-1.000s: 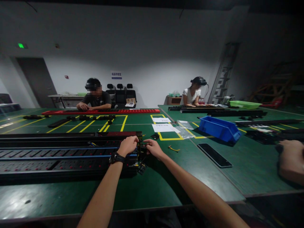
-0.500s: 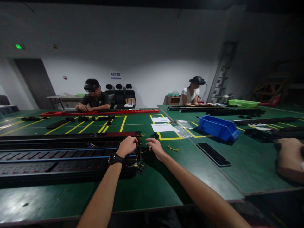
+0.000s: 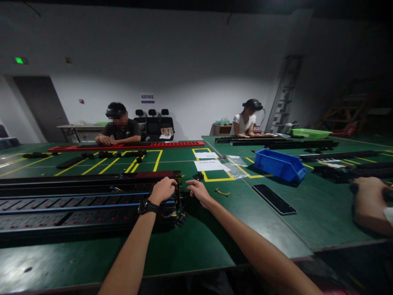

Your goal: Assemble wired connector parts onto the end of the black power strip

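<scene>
Resting on power strip, left hand; labels unreadable.

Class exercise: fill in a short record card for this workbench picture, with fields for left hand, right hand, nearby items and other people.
Left hand: left hand, wristwatch on wrist, rests curled on the end of the long black power strip assembly.
Right hand: right hand, fingers loose, beside that end, holding nothing visible.
Nearby items: small yellow part, black phone, blue bin, white papers.
Other people: two seated across the green table; another person's arm at right.
</scene>
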Demonstrator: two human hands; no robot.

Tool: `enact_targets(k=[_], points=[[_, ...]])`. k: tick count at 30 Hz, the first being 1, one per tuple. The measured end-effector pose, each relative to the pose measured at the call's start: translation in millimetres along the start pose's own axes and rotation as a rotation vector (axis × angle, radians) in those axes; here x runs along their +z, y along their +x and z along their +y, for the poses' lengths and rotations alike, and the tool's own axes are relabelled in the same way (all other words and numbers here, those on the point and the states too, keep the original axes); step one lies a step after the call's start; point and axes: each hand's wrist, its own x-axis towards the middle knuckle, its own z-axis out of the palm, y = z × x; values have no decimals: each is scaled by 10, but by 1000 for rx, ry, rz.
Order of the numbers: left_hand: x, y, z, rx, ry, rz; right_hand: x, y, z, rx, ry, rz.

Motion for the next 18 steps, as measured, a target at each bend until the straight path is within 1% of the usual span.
enact_targets(k=[8,14,18], points=[[7,6,1,-10,11,1,-5,15,30,-14,3,-19],[-2,23,-17,1,6,2,-5,-22,-67,14,-26,-32],[-11,30,-13,-22,-8,-4,-9,-32,-89,14,-90,-64]])
